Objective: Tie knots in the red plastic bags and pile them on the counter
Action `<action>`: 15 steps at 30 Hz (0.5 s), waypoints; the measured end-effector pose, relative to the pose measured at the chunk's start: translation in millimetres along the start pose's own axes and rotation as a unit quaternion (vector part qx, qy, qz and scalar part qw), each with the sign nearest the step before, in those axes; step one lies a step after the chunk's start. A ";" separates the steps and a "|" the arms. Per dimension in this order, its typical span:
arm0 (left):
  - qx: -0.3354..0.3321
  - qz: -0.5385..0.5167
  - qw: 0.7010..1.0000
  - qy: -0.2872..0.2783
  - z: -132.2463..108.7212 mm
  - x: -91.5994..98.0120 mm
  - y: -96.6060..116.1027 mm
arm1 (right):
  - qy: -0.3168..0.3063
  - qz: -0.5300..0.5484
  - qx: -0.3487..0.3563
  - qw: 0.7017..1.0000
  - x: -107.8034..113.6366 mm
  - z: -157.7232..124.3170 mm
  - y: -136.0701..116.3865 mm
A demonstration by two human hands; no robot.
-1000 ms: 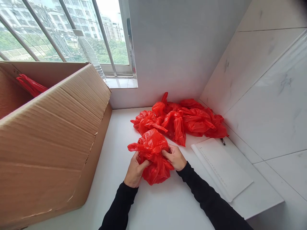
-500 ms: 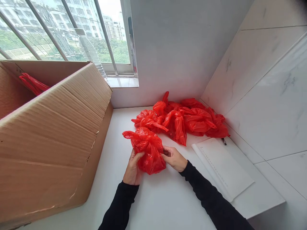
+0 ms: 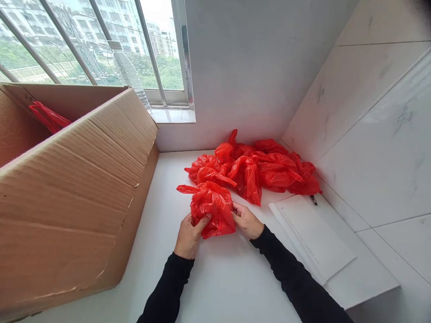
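Between my two hands is a knotted red plastic bag (image 3: 215, 204), its tied end sticking out to the upper left. My left hand (image 3: 191, 233) grips its lower left side, thumb pressed on the front and the other fingers partly hidden behind. At the bag's right edge, my right hand (image 3: 247, 220) pinches the plastic between thumb and fingers. What the bag contains is hidden. Just beyond it, several more crumpled red plastic bags (image 3: 276, 168) lie heaped against the wall.
A large open cardboard box (image 3: 84, 193) stands at the left with red plastic inside. On the right of the white table (image 3: 235, 287) lies a white notebook (image 3: 311, 235), with a small dark object (image 3: 314, 200) behind it. A clear bottle (image 3: 128, 72) stands by the barred window.
The held bag has turned and tilted in my hands, its lower edge rising and its tied end shifting right. My left thumb now lies further across its front.
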State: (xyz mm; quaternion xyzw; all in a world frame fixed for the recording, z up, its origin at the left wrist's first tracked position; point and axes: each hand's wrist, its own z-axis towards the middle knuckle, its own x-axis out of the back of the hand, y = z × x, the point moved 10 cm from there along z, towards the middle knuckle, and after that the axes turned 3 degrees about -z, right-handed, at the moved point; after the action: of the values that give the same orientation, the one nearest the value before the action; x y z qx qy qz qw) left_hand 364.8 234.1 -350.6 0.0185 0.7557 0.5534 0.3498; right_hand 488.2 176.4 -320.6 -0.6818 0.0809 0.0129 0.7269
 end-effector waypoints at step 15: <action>0.022 0.005 0.994 -0.106 -12.8 -30.1 4.2 | 0.044 0.043 -0.070 0.996 12.3 -2.8 16.5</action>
State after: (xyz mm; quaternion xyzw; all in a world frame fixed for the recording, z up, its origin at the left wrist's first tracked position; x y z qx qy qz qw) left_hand 379.0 212.7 -329.9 0.0886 0.7262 0.5330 0.4251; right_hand 498.0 173.6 -338.8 -0.7268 0.1411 0.0200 0.6719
